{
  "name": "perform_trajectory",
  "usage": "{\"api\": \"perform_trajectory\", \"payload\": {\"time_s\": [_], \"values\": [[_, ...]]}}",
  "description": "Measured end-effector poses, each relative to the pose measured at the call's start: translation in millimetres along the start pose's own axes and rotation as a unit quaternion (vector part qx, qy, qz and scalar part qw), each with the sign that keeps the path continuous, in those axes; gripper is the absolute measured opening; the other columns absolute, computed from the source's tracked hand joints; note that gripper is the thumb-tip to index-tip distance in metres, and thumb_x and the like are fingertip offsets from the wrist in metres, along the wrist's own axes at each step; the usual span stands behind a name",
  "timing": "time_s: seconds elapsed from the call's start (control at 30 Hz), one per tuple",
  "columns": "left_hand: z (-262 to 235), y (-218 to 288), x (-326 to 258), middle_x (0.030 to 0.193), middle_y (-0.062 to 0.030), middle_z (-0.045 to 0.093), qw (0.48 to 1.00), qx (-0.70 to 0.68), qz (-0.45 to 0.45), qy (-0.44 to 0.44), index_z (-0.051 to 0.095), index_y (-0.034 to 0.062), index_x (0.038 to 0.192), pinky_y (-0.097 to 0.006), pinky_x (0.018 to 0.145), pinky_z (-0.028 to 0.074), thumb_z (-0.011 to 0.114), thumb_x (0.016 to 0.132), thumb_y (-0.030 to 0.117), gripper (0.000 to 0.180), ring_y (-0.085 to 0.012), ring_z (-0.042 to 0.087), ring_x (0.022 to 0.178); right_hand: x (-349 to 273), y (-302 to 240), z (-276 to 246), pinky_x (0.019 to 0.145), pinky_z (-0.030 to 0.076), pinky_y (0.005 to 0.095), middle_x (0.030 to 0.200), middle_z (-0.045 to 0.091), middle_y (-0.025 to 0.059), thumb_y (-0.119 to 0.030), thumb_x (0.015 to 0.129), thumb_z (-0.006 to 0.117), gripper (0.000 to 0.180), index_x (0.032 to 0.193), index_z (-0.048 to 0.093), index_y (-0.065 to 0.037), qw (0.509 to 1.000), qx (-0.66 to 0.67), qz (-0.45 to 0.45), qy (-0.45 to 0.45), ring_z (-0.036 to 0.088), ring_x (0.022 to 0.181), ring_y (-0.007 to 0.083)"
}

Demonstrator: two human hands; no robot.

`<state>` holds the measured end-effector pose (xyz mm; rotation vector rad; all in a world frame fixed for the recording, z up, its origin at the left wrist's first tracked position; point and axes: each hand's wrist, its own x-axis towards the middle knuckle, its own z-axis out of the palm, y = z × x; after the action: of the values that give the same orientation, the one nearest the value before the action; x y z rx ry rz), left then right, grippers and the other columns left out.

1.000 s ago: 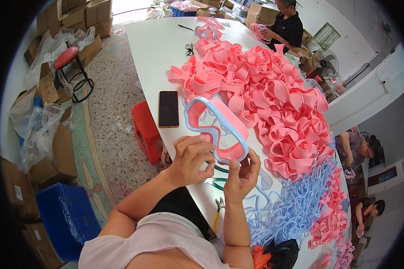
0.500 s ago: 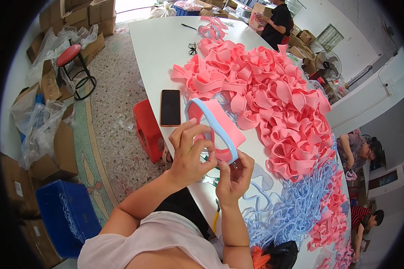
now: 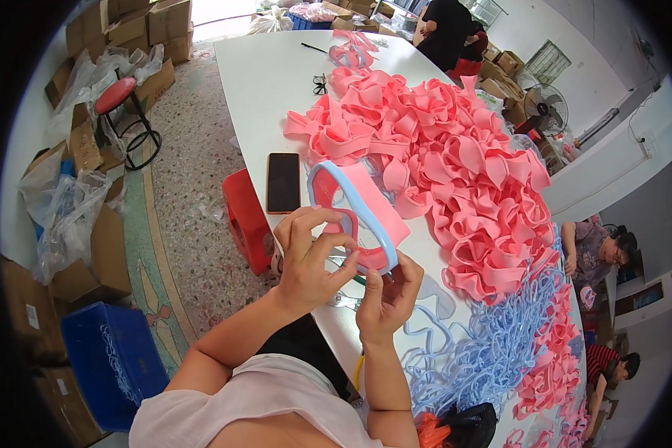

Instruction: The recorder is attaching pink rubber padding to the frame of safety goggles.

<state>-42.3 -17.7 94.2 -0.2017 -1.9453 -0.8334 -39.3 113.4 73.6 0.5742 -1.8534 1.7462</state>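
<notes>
Above the table's near edge I hold a pink foam band (image 3: 377,196) bent into a loop, with a light blue strip (image 3: 353,200) running along its rim. My right hand (image 3: 387,299) pinches the near end of the loop, thumb and fingers closed at the blue strip. At the loop's left side, my left hand (image 3: 311,257) has its thumb and fingers bent together against the pink edge. What lies exactly between those fingertips is hidden. Beyond the loop is a large heap of pink foam bands (image 3: 455,164). A tangle of light blue cords (image 3: 485,358) lies to the right of my right hand.
A dark phone (image 3: 283,183), black glasses (image 3: 319,84) and a pen (image 3: 313,47) lie on the white table (image 3: 254,89). Left of it stand a red stool (image 3: 245,216), a blue bin (image 3: 116,358) and cartons (image 3: 101,261). Several people work around the far and right sides.
My left fingers have shifted and curled slightly at the loop's pink edge, while the loop stays nearly in place. At the far end, the person in black has moved and turned away.
</notes>
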Motion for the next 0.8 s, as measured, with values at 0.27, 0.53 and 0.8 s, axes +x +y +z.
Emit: {"api": "perform_trajectory", "payload": {"time_s": [0.27,0.53,0.8], "values": [[2,-3,-2,0.111,-0.0044,0.053,1.0,0.002,-0.027,-0.012,0.06,0.0099,0.077,-0.04,0.098,0.032,0.073,0.059,0.006,0.023,-0.0286,0.042,0.115,-2,1,1,0.067,0.053,0.0246,0.115,0.046,0.0137,0.001,0.088,0.063,0.041,0.125,0.046,0.004,0.994,-0.07,-0.071,-0.038,0.057,0.092,0.0177],[7,-18,-9,0.101,0.0008,0.056,0.989,-0.01,0.131,0.067,0.058,0.0154,0.074,-0.036,0.09,0.037,0.067,0.06,0.011,0.017,-0.0239,0.049,0.106,-1,1,3,0.067,0.057,0.0258,0.114,0.047,0.0131,-0.002,0.089,0.064,0.04,0.124,0.047,0.004,0.999,0.048,0.002,-0.001,0.058,0.099,0.0176],[-1,-3,3,0.105,-0.0014,0.057,0.999,-0.035,0.028,0.01,0.062,0.0126,0.079,-0.037,0.089,0.033,0.073,0.061,0.008,0.022,-0.0237,0.048,0.103,5,-9,1,0.09,0.046,0.0295,0.113,0.052,0.0072,-0.006,0.091,0.064,0.038,0.123,0.045,0.001,0.996,0.075,0.052,0.024,0.057,0.104,0.0155]]}}
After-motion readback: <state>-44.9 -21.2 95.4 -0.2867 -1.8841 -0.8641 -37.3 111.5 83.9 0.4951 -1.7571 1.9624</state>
